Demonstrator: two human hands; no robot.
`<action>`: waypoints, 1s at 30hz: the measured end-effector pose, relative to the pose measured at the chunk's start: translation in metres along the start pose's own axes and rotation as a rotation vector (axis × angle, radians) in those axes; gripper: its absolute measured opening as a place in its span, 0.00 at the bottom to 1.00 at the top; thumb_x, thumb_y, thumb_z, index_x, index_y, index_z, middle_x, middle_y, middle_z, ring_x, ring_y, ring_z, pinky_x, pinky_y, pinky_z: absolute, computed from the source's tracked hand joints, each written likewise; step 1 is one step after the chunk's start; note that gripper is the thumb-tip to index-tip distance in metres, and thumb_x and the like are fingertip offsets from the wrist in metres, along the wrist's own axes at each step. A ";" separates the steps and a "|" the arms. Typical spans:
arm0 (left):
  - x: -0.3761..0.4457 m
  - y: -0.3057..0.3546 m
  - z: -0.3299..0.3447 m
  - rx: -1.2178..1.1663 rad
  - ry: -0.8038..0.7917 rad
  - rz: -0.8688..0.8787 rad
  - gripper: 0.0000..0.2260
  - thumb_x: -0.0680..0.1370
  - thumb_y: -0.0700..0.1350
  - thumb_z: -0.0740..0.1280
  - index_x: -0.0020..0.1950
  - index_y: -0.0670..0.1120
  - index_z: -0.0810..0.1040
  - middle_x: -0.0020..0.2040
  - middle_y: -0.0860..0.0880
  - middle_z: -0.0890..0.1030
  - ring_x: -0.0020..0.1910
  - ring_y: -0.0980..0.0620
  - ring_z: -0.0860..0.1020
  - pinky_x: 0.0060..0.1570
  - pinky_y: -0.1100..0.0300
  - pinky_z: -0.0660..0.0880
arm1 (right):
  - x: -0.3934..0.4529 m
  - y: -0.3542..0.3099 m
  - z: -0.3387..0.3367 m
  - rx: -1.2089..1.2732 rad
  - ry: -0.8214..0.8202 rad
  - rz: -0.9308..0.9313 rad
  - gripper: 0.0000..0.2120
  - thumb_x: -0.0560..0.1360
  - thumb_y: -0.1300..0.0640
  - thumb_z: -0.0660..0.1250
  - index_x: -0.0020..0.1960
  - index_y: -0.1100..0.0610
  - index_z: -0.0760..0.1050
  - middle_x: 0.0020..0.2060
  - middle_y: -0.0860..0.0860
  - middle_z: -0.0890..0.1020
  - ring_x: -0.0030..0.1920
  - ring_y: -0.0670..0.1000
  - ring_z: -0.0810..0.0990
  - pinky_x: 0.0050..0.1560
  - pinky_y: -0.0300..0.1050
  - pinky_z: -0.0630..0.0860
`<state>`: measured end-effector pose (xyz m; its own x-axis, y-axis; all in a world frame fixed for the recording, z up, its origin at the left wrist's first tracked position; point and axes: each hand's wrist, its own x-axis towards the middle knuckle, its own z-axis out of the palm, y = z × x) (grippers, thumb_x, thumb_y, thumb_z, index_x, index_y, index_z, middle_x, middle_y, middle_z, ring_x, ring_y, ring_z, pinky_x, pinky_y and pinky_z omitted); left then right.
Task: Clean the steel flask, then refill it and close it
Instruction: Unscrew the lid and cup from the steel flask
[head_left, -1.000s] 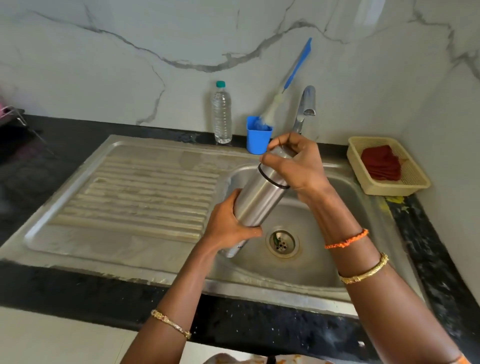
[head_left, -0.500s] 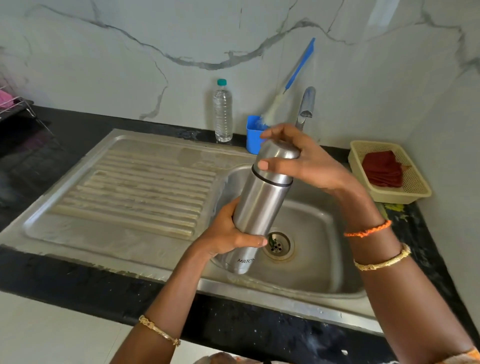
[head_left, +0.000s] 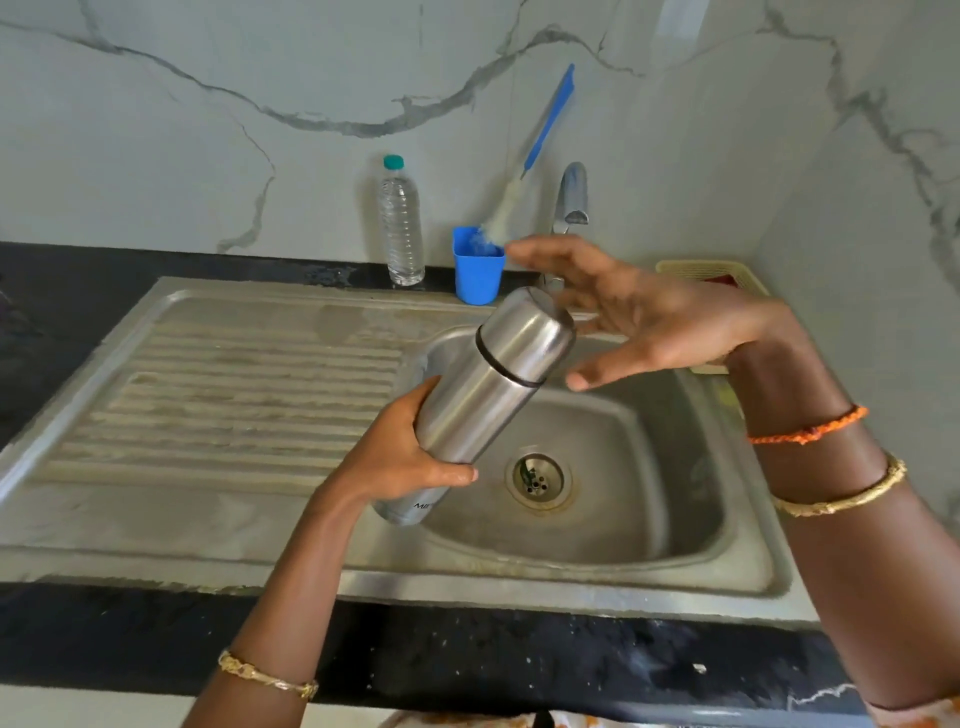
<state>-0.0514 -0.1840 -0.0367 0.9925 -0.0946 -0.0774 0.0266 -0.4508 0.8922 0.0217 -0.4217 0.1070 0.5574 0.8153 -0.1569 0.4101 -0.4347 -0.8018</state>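
The steel flask (head_left: 483, 400) is tilted over the sink basin (head_left: 623, 499), its cap end up and to the right, the cap (head_left: 530, 332) on. My left hand (head_left: 400, 457) grips the flask's lower body from the left. My right hand (head_left: 644, 317) hovers just right of the cap with fingers spread, blurred; whether a finger still touches the cap I cannot tell. A bottle brush (head_left: 524, 166) with a blue handle stands in a blue cup (head_left: 477, 273) behind the sink, next to the tap (head_left: 571, 200).
A clear plastic water bottle (head_left: 400, 228) stands left of the blue cup. The ribbed drainboard (head_left: 234, 395) fills the left side. A yellow basket (head_left: 701, 270) sits at the right behind my right hand. Black counter edges the sink; marble walls rise behind and to the right.
My right hand has let go of the cap and opened, moving slightly right. The flask has tipped a bit more upright in my left hand.
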 end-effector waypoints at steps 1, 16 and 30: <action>0.000 -0.002 -0.005 0.012 0.010 0.010 0.36 0.54 0.52 0.79 0.60 0.60 0.70 0.52 0.57 0.79 0.51 0.60 0.78 0.46 0.64 0.74 | 0.002 -0.005 0.002 0.001 0.028 0.084 0.47 0.65 0.56 0.78 0.73 0.41 0.53 0.71 0.43 0.64 0.64 0.39 0.72 0.60 0.38 0.72; 0.020 -0.034 -0.050 0.184 0.073 0.091 0.34 0.55 0.50 0.77 0.60 0.55 0.71 0.47 0.53 0.79 0.45 0.51 0.79 0.44 0.53 0.77 | 0.070 -0.016 0.046 -0.019 0.386 0.540 0.39 0.63 0.29 0.67 0.63 0.54 0.66 0.48 0.53 0.80 0.46 0.51 0.82 0.50 0.51 0.81; 0.028 -0.037 -0.053 0.342 0.179 0.128 0.36 0.58 0.47 0.80 0.63 0.54 0.71 0.49 0.55 0.78 0.44 0.51 0.77 0.41 0.57 0.73 | 0.079 -0.011 0.048 0.142 0.361 0.576 0.37 0.65 0.35 0.70 0.67 0.50 0.61 0.54 0.53 0.76 0.44 0.53 0.84 0.45 0.52 0.82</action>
<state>-0.0184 -0.1229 -0.0486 0.9910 -0.0270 0.1308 -0.1103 -0.7177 0.6876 0.0264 -0.3344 0.0763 0.8734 0.2804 -0.3982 -0.1081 -0.6856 -0.7199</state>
